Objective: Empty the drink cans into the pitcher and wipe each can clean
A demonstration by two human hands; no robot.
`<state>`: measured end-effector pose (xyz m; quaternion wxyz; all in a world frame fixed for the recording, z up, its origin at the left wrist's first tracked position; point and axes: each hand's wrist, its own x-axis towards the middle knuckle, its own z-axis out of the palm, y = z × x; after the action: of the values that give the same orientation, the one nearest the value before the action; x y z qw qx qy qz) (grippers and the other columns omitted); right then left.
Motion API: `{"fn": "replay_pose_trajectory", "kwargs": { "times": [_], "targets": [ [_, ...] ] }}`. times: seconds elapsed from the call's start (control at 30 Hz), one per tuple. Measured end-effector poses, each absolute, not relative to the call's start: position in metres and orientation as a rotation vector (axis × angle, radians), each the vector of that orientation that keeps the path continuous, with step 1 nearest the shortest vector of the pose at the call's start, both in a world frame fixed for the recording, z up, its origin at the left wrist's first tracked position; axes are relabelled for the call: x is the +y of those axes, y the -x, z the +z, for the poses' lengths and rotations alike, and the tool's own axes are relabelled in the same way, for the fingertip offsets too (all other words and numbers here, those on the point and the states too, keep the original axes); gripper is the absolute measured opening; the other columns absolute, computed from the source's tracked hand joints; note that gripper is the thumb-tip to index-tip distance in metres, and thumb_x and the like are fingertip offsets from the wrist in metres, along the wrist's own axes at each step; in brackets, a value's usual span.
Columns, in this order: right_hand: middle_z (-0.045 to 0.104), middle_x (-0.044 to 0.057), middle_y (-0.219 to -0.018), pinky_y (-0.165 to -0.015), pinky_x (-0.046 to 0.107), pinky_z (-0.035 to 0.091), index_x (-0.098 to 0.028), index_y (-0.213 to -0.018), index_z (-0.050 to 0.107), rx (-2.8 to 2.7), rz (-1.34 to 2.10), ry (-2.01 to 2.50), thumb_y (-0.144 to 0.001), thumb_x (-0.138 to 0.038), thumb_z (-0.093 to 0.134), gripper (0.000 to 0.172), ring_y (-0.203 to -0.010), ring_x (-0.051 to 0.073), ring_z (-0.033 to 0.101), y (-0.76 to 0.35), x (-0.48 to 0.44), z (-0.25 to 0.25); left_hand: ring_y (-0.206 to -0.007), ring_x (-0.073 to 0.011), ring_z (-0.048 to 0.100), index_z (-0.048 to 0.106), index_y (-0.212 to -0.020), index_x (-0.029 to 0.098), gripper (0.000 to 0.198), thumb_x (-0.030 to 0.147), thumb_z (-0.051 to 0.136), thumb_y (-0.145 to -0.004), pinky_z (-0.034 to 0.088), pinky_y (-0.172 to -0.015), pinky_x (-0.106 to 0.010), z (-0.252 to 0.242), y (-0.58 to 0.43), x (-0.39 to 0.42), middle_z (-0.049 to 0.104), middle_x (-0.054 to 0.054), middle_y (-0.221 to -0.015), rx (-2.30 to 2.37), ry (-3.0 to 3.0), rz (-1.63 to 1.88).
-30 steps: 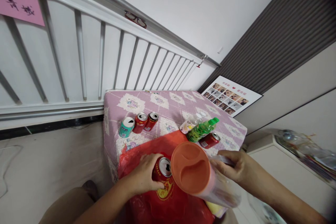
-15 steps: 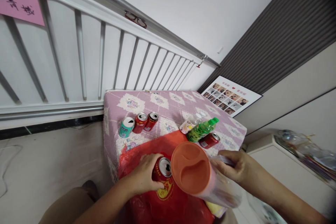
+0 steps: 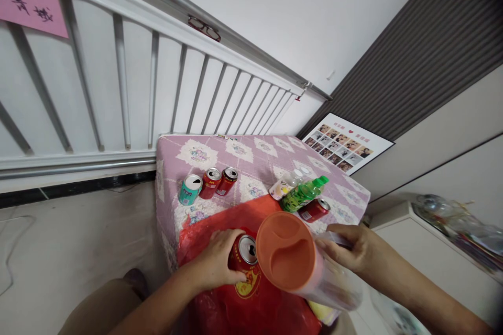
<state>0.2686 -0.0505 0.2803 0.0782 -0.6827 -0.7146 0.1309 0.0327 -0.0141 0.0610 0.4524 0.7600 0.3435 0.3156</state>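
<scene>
My left hand (image 3: pixel 220 261) is wrapped round a red drink can (image 3: pixel 247 250), whose top opening faces up. In my right hand (image 3: pixel 346 246) is the handle of a clear pitcher (image 3: pixel 330 285) with an orange lid (image 3: pixel 286 251). The pitcher is tilted, its lid end towards the can and close beside its top; I cannot tell whether they touch. Below both lies a red plastic bag (image 3: pixel 259 311), spread over the near side of the table. The lower part of the can is partly hidden by my fingers.
A teal can (image 3: pixel 190 190) and two red cans (image 3: pixel 210 184) stand at the table's left. To the right lie a green bottle (image 3: pixel 301 196), a clear bottle (image 3: pixel 285 186) and another red can (image 3: pixel 315 210). A white radiator (image 3: pixel 165 73) runs behind the flowered tablecloth (image 3: pixel 251 159).
Almost nothing differs. The view has shifted very slightly, while both hands keep their hold on the can and the pitcher.
</scene>
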Motion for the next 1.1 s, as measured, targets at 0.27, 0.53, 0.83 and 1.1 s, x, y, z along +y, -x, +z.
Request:
{"fn": "replay_pose_trajectory", "kwargs": {
  "times": [0.27, 0.53, 0.83, 1.1],
  "targets": [
    [0.030, -0.005, -0.058, -0.047, 0.024, 0.023, -0.021, -0.059, 0.041, -2.157, 0.494, 2.188, -0.083, -0.061, 0.044, 0.047, -0.055, 0.010, 0.027, -0.2661, -0.0492, 0.2813, -0.122, -0.0306, 0.046, 0.043, -0.133, 0.025, 0.082, 0.024, 0.079, -0.059, 0.034, -0.107, -0.046, 0.0618, -0.0325, -0.0149, 0.053, -0.008, -0.134, 0.849, -1.873, 0.773],
    [0.030, -0.005, -0.058, -0.047, 0.024, 0.023, -0.021, -0.059, 0.041, -2.164, 0.497, 2.178, -0.083, -0.058, 0.045, 0.044, -0.055, 0.010, 0.027, -0.2693, -0.0489, 0.2800, -0.123, -0.0310, 0.045, 0.043, -0.133, 0.024, 0.082, 0.026, 0.079, -0.059, 0.033, -0.108, -0.046, 0.0630, -0.0320, -0.0140, 0.052, -0.008, -0.134, 0.847, -1.866, 0.760],
    [0.031, -0.005, -0.057, -0.045, 0.023, 0.025, -0.020, -0.058, 0.042, -2.154, 0.485, 2.138, -0.083, -0.059, 0.047, 0.046, -0.054, 0.010, 0.028, -0.2701, -0.0486, 0.2783, -0.123, -0.0310, 0.046, 0.043, -0.133, 0.025, 0.082, 0.025, 0.079, -0.059, 0.035, -0.107, -0.046, 0.0613, -0.0319, -0.0149, 0.053, -0.008, -0.134, 0.847, -1.872, 0.770],
    [0.036, -0.005, -0.054, -0.044, 0.022, 0.028, -0.020, -0.057, 0.047, -2.177, 0.460, 2.082, -0.082, -0.056, 0.054, 0.044, -0.052, 0.010, 0.032, -0.2718, -0.0493, 0.2775, -0.123, -0.0310, 0.046, 0.044, -0.132, 0.024, 0.081, 0.026, 0.079, -0.059, 0.035, -0.107, -0.046, 0.0633, -0.0313, -0.0151, 0.054, -0.009, -0.132, 0.847, -1.875, 0.764]
  ]
}}
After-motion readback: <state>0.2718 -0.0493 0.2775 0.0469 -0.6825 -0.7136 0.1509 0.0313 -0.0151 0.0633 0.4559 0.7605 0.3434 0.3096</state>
